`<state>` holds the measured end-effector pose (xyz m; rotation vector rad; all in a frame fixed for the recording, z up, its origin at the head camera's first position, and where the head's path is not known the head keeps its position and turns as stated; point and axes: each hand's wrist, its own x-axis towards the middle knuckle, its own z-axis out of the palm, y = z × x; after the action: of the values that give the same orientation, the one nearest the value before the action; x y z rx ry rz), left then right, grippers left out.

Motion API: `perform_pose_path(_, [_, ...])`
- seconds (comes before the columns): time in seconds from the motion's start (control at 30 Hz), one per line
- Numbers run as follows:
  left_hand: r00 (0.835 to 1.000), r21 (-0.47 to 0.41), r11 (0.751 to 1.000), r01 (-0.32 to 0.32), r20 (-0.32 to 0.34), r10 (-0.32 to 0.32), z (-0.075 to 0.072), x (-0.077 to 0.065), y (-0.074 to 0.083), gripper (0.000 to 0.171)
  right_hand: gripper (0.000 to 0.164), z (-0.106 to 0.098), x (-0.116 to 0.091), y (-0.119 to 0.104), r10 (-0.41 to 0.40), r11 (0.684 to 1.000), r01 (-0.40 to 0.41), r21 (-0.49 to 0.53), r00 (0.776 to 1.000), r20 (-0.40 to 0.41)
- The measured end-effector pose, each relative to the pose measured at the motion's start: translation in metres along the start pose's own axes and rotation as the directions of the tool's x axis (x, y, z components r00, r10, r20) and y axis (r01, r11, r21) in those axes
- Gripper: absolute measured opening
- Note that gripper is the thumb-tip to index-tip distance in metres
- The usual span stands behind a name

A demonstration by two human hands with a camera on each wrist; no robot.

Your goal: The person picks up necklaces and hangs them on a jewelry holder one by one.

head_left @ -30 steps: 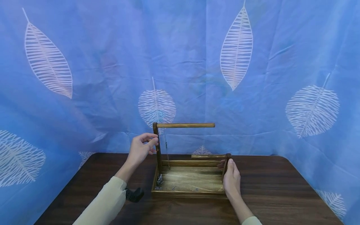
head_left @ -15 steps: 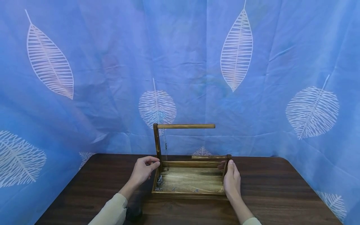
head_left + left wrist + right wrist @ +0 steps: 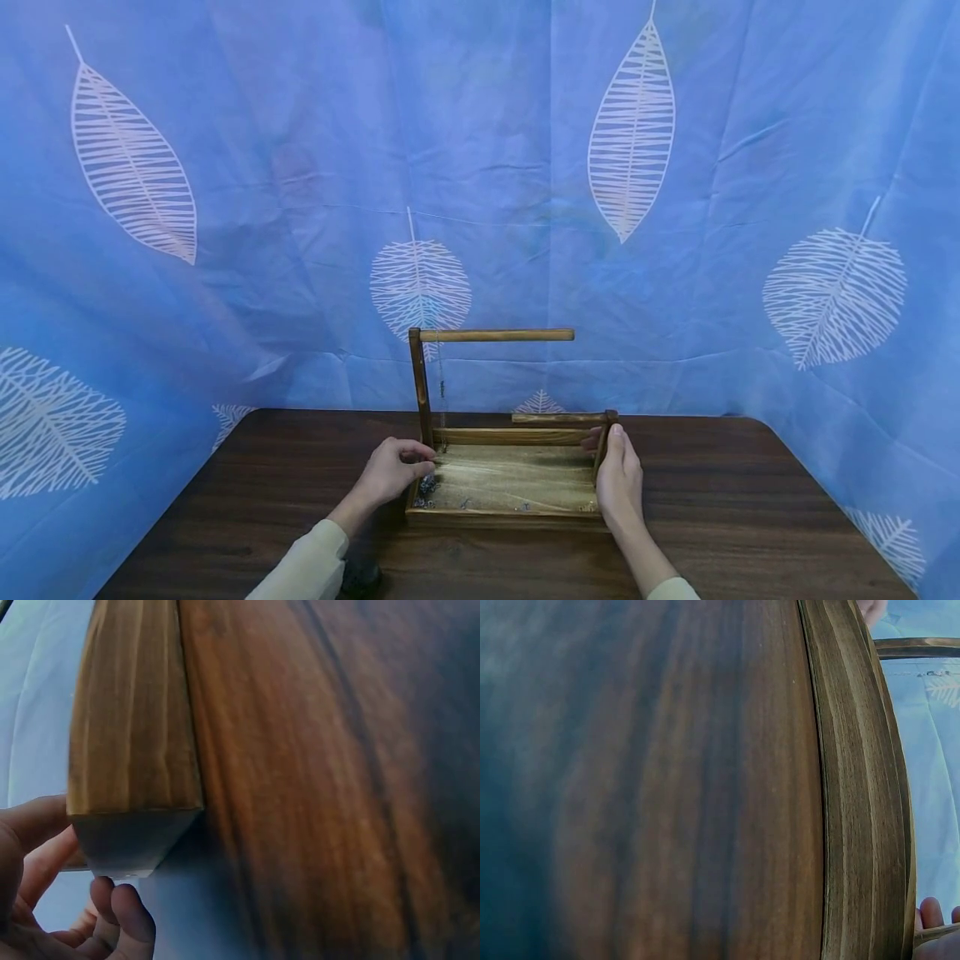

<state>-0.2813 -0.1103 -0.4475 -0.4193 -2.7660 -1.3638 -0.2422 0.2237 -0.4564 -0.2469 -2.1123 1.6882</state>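
Observation:
A brown wooden jewelry stand [image 3: 513, 521] has a tall post with a bar at left and a shorter one at right. My right hand [image 3: 621, 483] grips its right side, thumb on the near face and fingers showing behind the short post. Over the tray's left wall reaches my left hand [image 3: 393, 473], thumb and index finger apart, close above a small pile of silvery jewelry [image 3: 427, 485]. Nothing shows between those fingertips. From the tall bar hangs a thin necklace [image 3: 442, 387]. In the left wrist view, fingers [image 3: 133, 911] show beyond the tray's corner.
The stand rests on a dark wood-grain table [image 3: 720, 500]. Several tiny shiny pieces lie along the tray's front inner edge. A blue curtain [image 3: 510, 125] with white leaf prints hangs behind. A black object [image 3: 362, 575] sits by the left sleeve.
My left hand has come down from beside the tall post to the tray's left front area. The right hand keeps its hold, and the stand stays in place.

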Motion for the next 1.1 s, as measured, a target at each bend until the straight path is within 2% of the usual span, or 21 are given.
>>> perform_pose_path(0.1, [1.000,0.034,0.999,0.004,0.010,-0.004,0.0015,-0.0011,-0.0026,0.015,0.075,0.0001,0.0000,-0.0005,0.000,1.000,0.000,0.000,1.000,-0.002])
perform_pose_path(0.33, [0.998,0.049,0.997,0.053,0.033,-0.054,0.0033,0.0004,-0.0024,0.015,0.069,0.0009,0.0000,-0.0015,-0.009,1.000,0.009,-0.013,1.000,-0.021])
perform_pose_path(0.5, [0.996,0.106,0.992,0.068,0.056,-0.074,0.0030,0.0040,-0.0007,0.013,0.069,0.0023,0.0002,-0.0011,-0.026,1.000,0.025,-0.017,0.999,-0.042])
perform_pose_path(0.77, [0.996,0.277,0.959,0.061,0.040,-0.075,0.0053,0.0047,0.0010,0.008,0.066,0.0019,-0.0005,-0.0007,-0.018,1.000,0.017,-0.013,0.999,-0.033])
perform_pose_path(1.1, [0.997,0.340,0.938,0.068,0.019,-0.079,0.0073,0.0068,0.0041,0.007,0.066,0.0016,-0.0007,-0.0004,-0.024,1.000,0.024,0.005,0.999,-0.026])
